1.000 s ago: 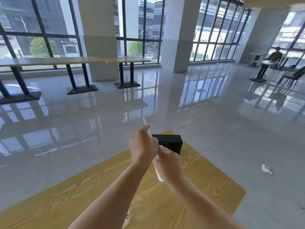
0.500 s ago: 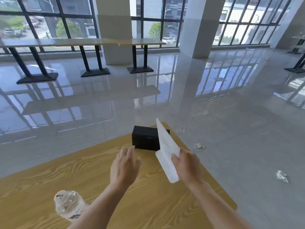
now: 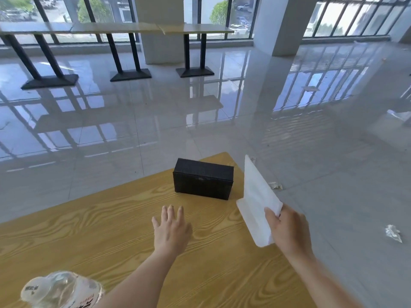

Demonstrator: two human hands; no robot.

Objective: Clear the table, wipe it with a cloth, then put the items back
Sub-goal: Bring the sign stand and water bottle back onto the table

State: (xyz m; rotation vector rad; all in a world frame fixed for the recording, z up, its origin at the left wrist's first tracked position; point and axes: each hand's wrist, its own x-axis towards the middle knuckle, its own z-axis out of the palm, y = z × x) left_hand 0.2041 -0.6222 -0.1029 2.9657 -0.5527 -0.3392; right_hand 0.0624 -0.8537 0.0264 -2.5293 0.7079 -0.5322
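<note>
A black rectangular box (image 3: 203, 182) stands near the far corner of the wooden table (image 3: 89, 230). My right hand (image 3: 289, 230) grips a folded white cloth (image 3: 258, 203), held upright over the table's right edge, just right of the box. My left hand (image 3: 172, 230) hovers open, palm down, over the table a short way in front of the box. A clear plastic bottle (image 3: 60, 290) shows at the near left, seen from above.
Shiny tiled floor surrounds the table. Crumpled scraps of white paper (image 3: 393, 233) lie on the floor to the right. Long tables on black legs (image 3: 124, 54) and white pillars (image 3: 278, 23) stand by the far windows.
The two hands, joined on the cloth a second ago, have parted. My right hand keeps the cloth and my left has opened over the table. The view tilted down, showing the bottle.
</note>
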